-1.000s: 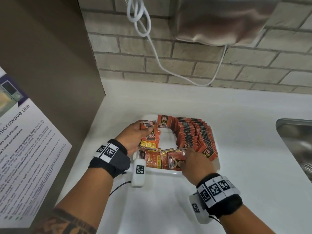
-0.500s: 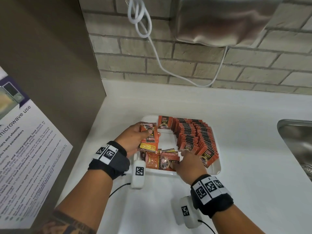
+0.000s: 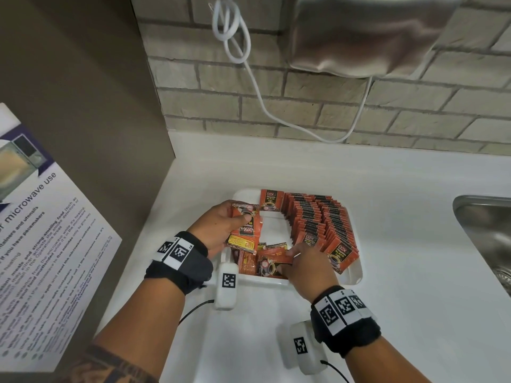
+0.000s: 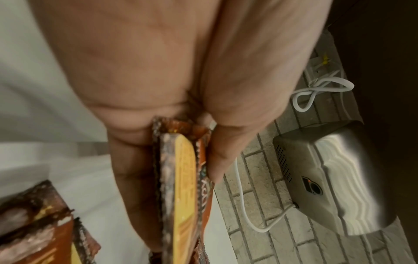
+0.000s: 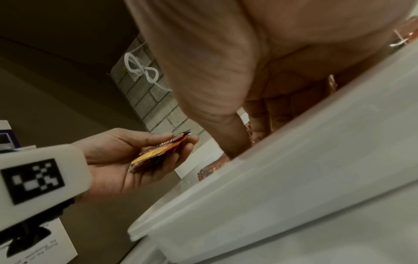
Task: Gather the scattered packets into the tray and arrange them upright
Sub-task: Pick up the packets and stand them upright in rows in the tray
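Gathering step, mid-course. The white tray [image 3: 356,275] sits on the white bench [image 3: 414,244]. Two leaning rows of upright coffee packets [image 3: 318,217] fill the tray's 3 o'clock half, and one upright packet [image 3: 271,200] stands at its 12 o'clock end. A loose heap of flat packets [image 3: 250,262] lies at 7 o'clock within the tray.

The left hand [image 3: 218,228] hovers over the tray's 9 o'clock edge, thumb and fingers clamped on a small stack of collected packets [image 3: 246,228]. The right hand [image 3: 307,268] reaches into the heap from 5 o'clock, its fingertips [image 3: 290,252] closed on the edge of a single flat packet [image 3: 273,254].

Judged next move: lift that packet clear without dragging its neighbours, square it against the held stack, then stand the stack on edge in the tray's bare middle (thin foil sachets probably slip and fan out readily).

View differences. The head view alone shows the tray layout and both rows. The left wrist view shows the stack [image 4: 181,187] edge-on, several packets thick, pinched between thumb and fingers, which the head view only hints at. The right wrist view, looking low over the tray wall [image 5: 282,178], shows the left hand [image 5: 126,160] from below, cradling its stack [image 5: 158,153]; the right hand's own grip is mostly hidden behind that wall.
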